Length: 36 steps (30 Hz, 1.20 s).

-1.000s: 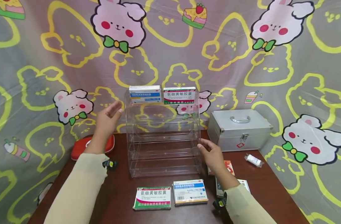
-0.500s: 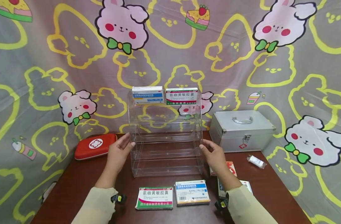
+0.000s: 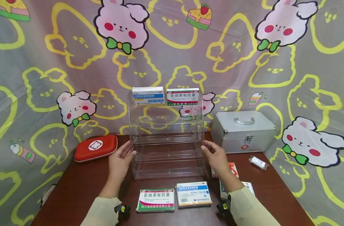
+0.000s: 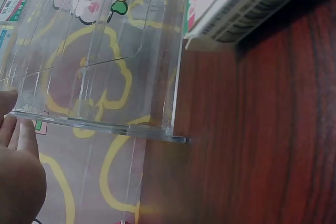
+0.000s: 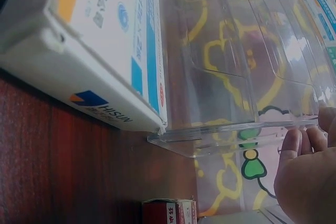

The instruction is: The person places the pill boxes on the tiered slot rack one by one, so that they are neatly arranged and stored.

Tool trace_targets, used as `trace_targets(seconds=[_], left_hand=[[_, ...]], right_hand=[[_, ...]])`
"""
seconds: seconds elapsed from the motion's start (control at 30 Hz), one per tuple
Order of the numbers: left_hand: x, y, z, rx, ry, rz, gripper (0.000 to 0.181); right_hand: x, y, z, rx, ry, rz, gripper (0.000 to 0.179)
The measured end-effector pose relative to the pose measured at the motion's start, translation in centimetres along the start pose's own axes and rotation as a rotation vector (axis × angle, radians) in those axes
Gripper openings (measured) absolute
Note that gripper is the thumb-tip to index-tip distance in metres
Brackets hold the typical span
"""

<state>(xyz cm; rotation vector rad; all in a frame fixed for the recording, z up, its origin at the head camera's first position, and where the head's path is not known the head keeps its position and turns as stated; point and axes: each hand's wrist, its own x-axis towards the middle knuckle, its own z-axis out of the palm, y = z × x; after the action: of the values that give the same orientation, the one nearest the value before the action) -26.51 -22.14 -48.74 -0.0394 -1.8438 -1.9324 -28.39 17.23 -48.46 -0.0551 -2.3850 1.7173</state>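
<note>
A clear acrylic tiered display rack (image 3: 167, 172) stands upright on the table. My left hand (image 3: 120, 163) holds its left side panel, thumb in front and fingers outside, as the left wrist view also shows. On the opposite side panel my right hand (image 3: 215, 158) has a similar thumb-and-finger grip. The top tier bears a blue-and-white medicine box (image 3: 148, 96) on the left and a green-and-magenta medicine box (image 3: 183, 97) on the right. Two flat medicine boxes lie before the rack: a green-and-magenta one (image 3: 155, 200) and a blue-and-white one (image 3: 193, 194).
A red zip case (image 3: 95, 149) lies behind my left hand. A silver metal case (image 3: 243, 131) with a handle stands at the back right, a wrapped white roll (image 3: 258, 163) before it. Near my right forearm are a red-and-white box (image 3: 233, 169) and a partly hidden white box (image 3: 248, 187).
My left hand has come down from beside the rack's top to its lower left side and taken hold there. My right hand stays at the right side.
</note>
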Motion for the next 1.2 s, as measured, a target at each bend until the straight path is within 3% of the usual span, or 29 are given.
trace_targets(seconds=[0.17, 0.37, 0.5, 1.2], left_hand=[[-0.2, -0.3, 0.2, -0.015, 0.026, 0.029, 0.049], [-0.5, -0.5, 0.4, -0.050, 0.085, -0.021, 0.045], [-0.5, -0.8, 0.6, -0.083, 0.121, -0.017, 0.043], [-0.6, -1.3, 1.3, -0.163, 0.155, -0.057, 0.046]], right_hand=[[0.1, 0.0, 0.0, 0.012, 0.002, -0.001, 0.043], [0.1, 0.2, 0.1, 0.021, -0.001, -0.003, 0.043], [0.1, 0.2, 0.1, 0.025, -0.004, 0.003, 0.043], [0.1, 0.2, -0.2, 0.007, -0.007, -0.029, 0.041]])
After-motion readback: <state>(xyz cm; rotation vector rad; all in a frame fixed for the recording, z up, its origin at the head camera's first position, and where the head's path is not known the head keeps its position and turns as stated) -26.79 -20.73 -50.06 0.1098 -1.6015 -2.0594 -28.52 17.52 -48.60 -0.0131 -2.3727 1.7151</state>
